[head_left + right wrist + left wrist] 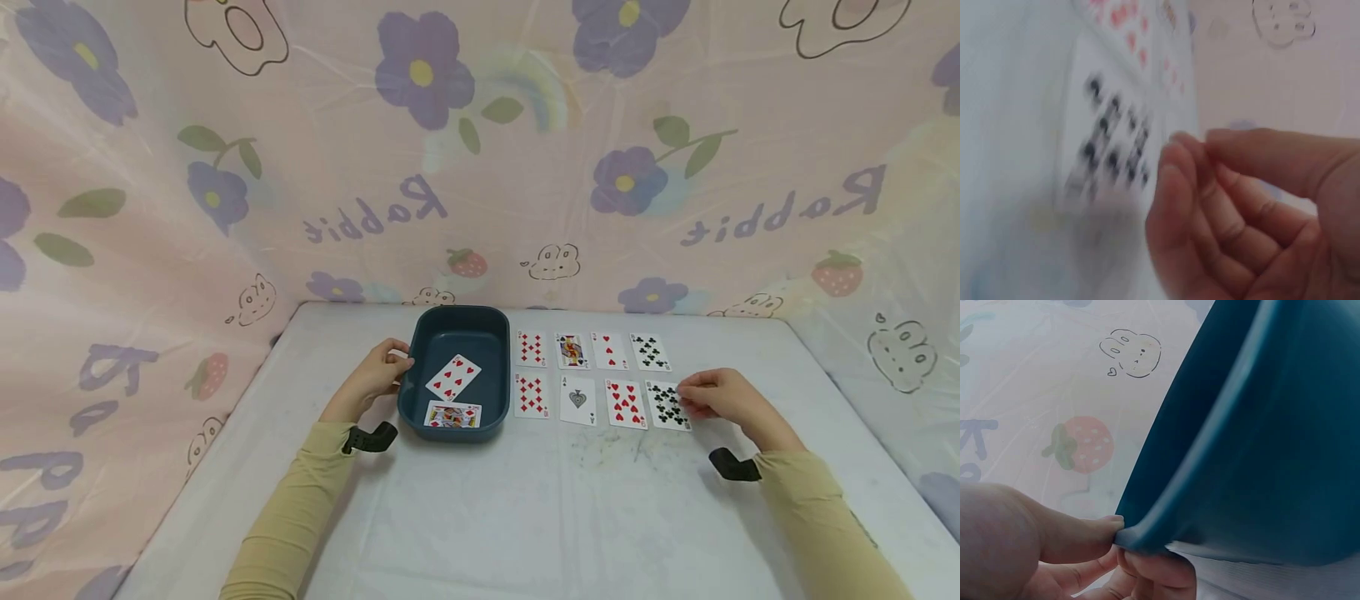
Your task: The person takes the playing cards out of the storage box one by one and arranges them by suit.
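Observation:
At the left side of a dark blue tray [461,333], my left hand [371,377] pinches the rim between thumb and fingers; the left wrist view shows the thumb on top. Inside the tray lie a hearts card [453,377] and a red-suit face card [453,415]. My right hand [723,404] is at the right edge of a clubs card [666,406], which lies face up on the table. In the right wrist view its thumb and forefinger tips meet, fingers curled, with no card visible between them.
Two rows of face-up playing cards lie right of the tray, among them an ace of spades [577,401], a hearts card [626,404] and a diamonds card [532,395]. A white cloth covers the table [562,517]. Patterned curtains [495,192] enclose the back and sides.

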Motion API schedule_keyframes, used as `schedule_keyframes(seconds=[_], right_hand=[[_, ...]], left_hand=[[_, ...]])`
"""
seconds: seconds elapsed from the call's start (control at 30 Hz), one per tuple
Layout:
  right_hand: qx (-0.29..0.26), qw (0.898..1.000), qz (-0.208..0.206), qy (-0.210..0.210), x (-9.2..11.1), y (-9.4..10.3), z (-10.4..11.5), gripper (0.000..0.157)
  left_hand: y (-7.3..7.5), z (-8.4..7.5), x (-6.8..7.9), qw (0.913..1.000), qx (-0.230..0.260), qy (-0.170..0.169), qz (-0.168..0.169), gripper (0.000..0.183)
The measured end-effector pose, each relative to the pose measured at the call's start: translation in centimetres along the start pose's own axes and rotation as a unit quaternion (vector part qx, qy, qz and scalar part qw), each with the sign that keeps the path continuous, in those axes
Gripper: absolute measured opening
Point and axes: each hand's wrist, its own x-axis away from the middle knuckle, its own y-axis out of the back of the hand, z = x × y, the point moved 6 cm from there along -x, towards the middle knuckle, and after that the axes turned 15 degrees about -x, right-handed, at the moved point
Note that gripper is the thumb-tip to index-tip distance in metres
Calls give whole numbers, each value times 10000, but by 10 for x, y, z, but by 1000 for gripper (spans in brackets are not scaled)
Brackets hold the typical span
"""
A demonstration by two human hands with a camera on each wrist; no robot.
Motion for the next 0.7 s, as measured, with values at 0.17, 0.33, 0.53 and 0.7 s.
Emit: schedule_keyframes(seconds=[0.17, 0.33, 0.53, 0.7], right_hand=[[-356, 9975, 368, 481, -12, -25, 32, 43], [-633, 9910, 811, 862, -25, -58, 70, 40], [-647, 9820, 1354, 1145, -40, -108, 114, 31], [-362, 9752, 1710, 1358, -48, -149, 146, 28]], left_hand=[[0, 1, 0, 10000, 20, -13, 3, 29], [1, 0, 0, 10000, 25, 27, 5, 30], [4, 0, -1, 9999, -81, 116, -36, 31], [7, 1, -4, 9998, -95, 152, -30, 33]])
